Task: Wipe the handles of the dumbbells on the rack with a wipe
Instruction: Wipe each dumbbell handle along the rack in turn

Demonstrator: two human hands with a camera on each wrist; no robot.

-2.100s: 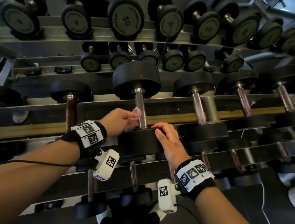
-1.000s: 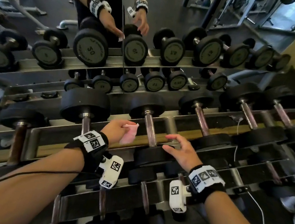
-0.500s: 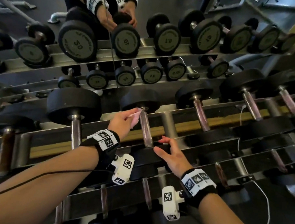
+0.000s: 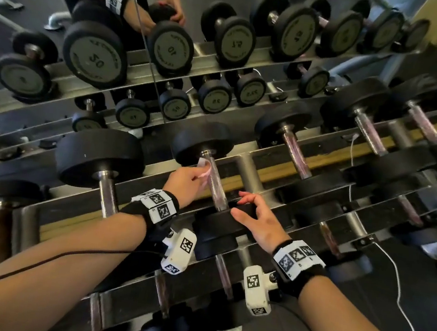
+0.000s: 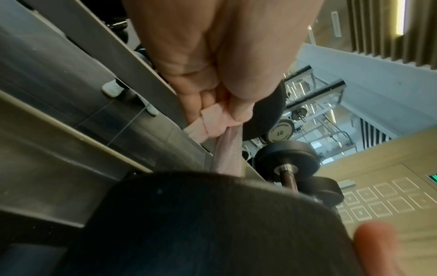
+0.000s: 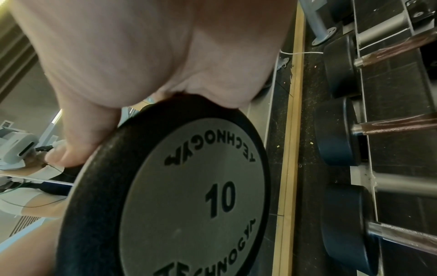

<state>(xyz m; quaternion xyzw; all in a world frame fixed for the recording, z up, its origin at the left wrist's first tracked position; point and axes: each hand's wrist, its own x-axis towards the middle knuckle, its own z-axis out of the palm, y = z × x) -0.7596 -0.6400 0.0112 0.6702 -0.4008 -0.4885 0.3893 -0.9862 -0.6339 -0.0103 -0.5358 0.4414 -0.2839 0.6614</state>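
Observation:
On the rack's upper tier [image 4: 249, 174] lies a black dumbbell marked 10 with a metal handle [image 4: 216, 185]. My left hand [image 4: 201, 173] pinches a pale pink wipe [image 4: 203, 165] and presses it against the upper part of that handle, just below the far head [image 4: 204, 138]. In the left wrist view, the left hand [image 5: 212, 112] holds the folded wipe [image 5: 208, 123] on the handle [image 5: 228, 155]. My right hand [image 4: 243, 204] lies over the near head [image 4: 218, 223], fingers bent over its rim. The right wrist view shows the right hand [image 6: 94, 130] cupping the head [image 6: 189, 196].
A bigger dumbbell [image 4: 100, 156] lies to the left, and several more with pinkish handles [image 4: 295, 155] to the right. Lower tiers hold further dumbbells [image 4: 223, 276]. A mirror [image 4: 93, 56] behind reflects the rack. A white cable [image 4: 399, 297] trails on the right.
Both hands left the larger dumbbell and moved to the one on its right. The left hand brought the wipe onto its handle; the right hand settled on its near head.

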